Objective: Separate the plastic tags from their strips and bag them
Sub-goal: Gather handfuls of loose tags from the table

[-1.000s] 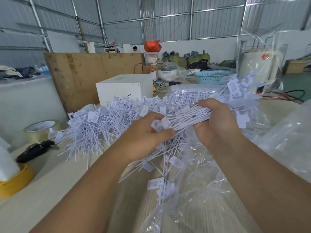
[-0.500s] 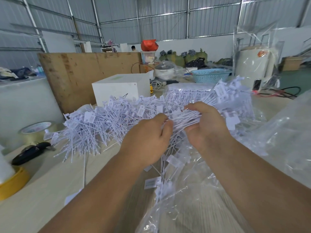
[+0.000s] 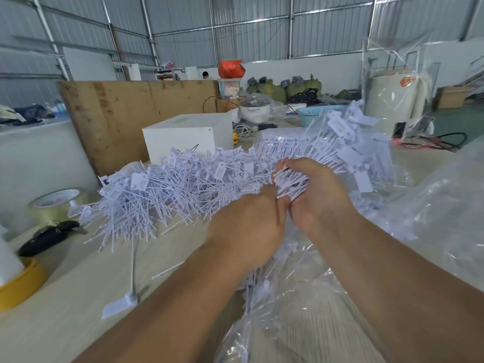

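A bunch of tags [image 3: 290, 183] is clamped in the right hand [image 3: 318, 195], left hand [image 3: 248, 229] pinching its ends, held over the bag [image 3: 301, 297] by the tabletop's [image 3: 65, 323] near edge so loose ones probably drop in.

The room is a big warehouse with walls of grey corrugated metal [image 3: 262, 30] and steel beams. A low white wall [image 3: 301, 74] runs at the far side. A large wooden board [image 3: 125, 113] stands upright behind the pale work table [image 3: 65, 310]. The floor [image 3: 458, 119] at right is green. The light is soft.
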Available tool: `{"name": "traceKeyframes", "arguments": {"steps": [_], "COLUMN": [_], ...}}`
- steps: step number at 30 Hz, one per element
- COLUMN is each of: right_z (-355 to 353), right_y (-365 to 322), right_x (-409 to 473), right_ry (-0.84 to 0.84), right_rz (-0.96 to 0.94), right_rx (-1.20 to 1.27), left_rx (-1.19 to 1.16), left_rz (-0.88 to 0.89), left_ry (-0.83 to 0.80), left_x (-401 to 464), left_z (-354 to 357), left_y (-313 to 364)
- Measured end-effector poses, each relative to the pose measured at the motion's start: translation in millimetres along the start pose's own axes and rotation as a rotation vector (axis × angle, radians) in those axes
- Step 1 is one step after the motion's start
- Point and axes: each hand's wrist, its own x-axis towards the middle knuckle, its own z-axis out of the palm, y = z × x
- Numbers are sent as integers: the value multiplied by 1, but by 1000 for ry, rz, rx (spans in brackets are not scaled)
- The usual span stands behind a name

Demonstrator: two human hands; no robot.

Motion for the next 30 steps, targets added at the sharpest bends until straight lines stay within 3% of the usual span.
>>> {"name": "traceKeyframes", "arguments": {"steps": [6,10,16,18,25,30], "right_z": [4,6,9,10,6,6], "right_y": [10,10,5,-1,-17,-16], "right_x": [-2,-5,-8,-10,-11,-19], "right_ry": [73,168,127,108,-11,-106], "right_rz": [-12,-102,-37,0,141,172], "right_rx": [-63,-111,-276,-316,-470,-537], "left_rx": [-9,-67,-536,-586,-685,-757], "left_rz": [-16,-11,-110,-146,-170,-183], "left_ry": [-9,-154,-404,-362,45,174], "left_x": [0,-2,-3,0,8,11], "left_z": [1,-6,-26,-23,-5,1], "left_y": [-1,-7,-30,-35,-35,-32]}}
